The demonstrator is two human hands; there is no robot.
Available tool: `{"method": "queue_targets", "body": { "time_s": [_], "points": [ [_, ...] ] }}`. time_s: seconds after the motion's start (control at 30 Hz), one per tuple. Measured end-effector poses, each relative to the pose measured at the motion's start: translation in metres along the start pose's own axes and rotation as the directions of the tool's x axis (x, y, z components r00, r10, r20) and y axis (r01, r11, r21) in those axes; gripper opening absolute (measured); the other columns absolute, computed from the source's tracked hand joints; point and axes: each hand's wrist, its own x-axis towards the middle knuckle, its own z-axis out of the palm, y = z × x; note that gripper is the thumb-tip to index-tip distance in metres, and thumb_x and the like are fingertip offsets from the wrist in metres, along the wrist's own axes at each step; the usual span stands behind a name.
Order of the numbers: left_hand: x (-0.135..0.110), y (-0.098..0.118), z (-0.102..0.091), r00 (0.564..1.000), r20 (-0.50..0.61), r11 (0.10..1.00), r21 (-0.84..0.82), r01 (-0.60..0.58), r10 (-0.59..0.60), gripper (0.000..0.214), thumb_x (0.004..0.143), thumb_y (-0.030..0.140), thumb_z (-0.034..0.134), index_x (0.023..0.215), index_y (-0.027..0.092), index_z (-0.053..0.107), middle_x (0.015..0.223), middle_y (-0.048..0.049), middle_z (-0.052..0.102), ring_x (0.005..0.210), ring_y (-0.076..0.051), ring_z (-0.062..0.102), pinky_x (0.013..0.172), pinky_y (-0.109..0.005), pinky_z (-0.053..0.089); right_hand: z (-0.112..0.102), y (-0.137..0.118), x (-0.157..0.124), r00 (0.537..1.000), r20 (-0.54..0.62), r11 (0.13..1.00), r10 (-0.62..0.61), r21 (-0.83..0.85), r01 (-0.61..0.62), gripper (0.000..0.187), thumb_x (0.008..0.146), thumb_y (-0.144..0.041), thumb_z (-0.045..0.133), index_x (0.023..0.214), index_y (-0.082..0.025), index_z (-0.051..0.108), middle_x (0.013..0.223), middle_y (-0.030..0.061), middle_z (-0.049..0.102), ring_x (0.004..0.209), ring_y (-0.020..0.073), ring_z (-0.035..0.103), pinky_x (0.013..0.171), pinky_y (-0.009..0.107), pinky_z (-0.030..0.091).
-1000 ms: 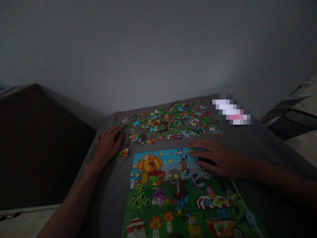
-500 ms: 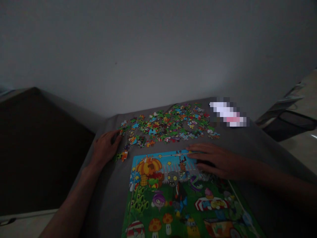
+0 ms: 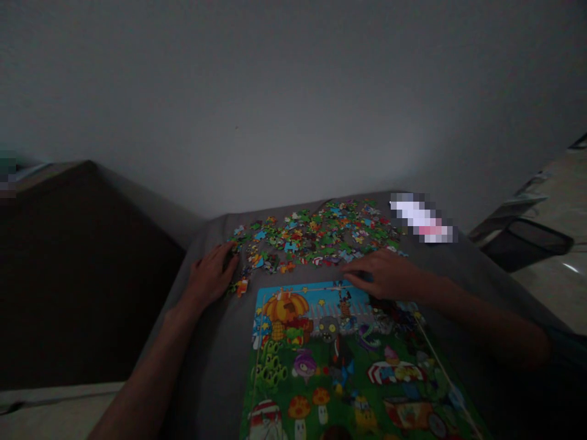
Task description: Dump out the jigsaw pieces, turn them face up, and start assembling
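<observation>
- Working at a spread of loose pieces (image 3: pixel 291 247), both hands above the gray cloth (image 3: pixel 215 373); the step in hand looks like searching or sorting through them, none visibly lifted.
- Left hand (image 3: pixel 211 274) loosely curled, thumb apart from the fingers, no piece seen in it; fingertips at the near left end of the spread, contact with the pieces hard to judge.
- Right hand (image 3: pixel 389 275) low, thumb and fingertips close together. Cannot tell whether it pinches a piece; light too dim.
- Taking up any one piece would, I judge, call for a fingertip pinch at its edge, neighbors left undisturbed; the pieces look thin, overlapping ones likely to drag along.
- Pieces: mostly beyond and between the hands, the nearest row just past the right fingertips. An orange piece (image 3: pixel 243 286) sits apart, just nearer than the left fingertips.
- Board (image 3: pixel 316 366): flat, printed with cartoon figures, between the forearms and nearer than the spread; the right hand overlaps its far right corner in view, touch unclear.
</observation>
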Motion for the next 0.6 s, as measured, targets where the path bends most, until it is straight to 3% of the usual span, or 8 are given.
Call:
{"method": "queue_targets", "body": {
  "time_s": [0.2, 0.37, 0.47, 0.6],
  "points": [
    [-0.002, 0.001, 0.0, 0.999, 0.033, 1.0, -0.008, -0.012, 0.012, 0.053, 0.105, 0.041, 0.03, 0.151, 0.021, 0.044, 0.157, -0.0131, 0.049, 0.149, -0.032, 0.038, 0.117, -0.061, 0.032, 0.011, 0.001, -0.012, 0.997, -0.073, 0.999, -0.012, -0.036, 0.01, 0.037, 0.101, -0.032, 0.044, 0.118, -0.026, 0.076, 0.108, 0.0052, 0.079, 0.09, 0.0268, 0.077, 0.077, 0.043, 0.058],
    [-0.004, -0.001, -0.012, 0.999, 0.009, 0.999, -0.023, -0.046, 0.046, 0.054, 0.102, 0.04, 0.033, 0.149, 0.016, 0.047, 0.16, -0.0146, 0.044, 0.147, -0.032, 0.04, 0.118, -0.056, 0.033, 0.007, 0.006, -0.025, 0.999, -0.03, 0.999, -0.037, 0.03, 0.038, 0.043, 0.102, -0.037, 0.039, 0.126, -0.024, 0.072, 0.118, 0.0082, 0.076, 0.099, 0.0302, 0.076, 0.086, 0.051, 0.06],
    [-0.009, -0.003, -0.029, 0.995, 0.019, 0.994, -0.04, -0.098, 0.098, 0.054, 0.1, 0.042, 0.036, 0.142, 0.014, 0.055, 0.148, -0.0165, 0.055, 0.138, -0.033, 0.05, 0.115, -0.053, 0.037, 0.004, 0.013, -0.037, 0.997, -0.01, 0.988, -0.074, 0.134, 0.074, 0.045, 0.102, -0.042, 0.045, 0.141, -0.028, 0.062, 0.134, 0.0071, 0.069, 0.115, 0.0292, 0.071, 0.095, 0.051, 0.059],
    [-0.021, 0.0, -0.051, 0.967, 0.14, 0.974, -0.103, -0.201, 0.214, 0.047, 0.098, 0.051, 0.044, 0.123, 0.02, 0.069, 0.125, -0.0109, 0.071, 0.118, -0.027, 0.063, 0.108, -0.044, 0.046, 0.011, 0.02, -0.048, 0.99, -0.07, 0.978, -0.123, 0.159, 0.132, 0.046, 0.101, -0.044, 0.048, 0.141, -0.027, 0.062, 0.137, 0.0084, 0.067, 0.121, 0.029, 0.067, 0.103, 0.05, 0.056]
  ]
}}
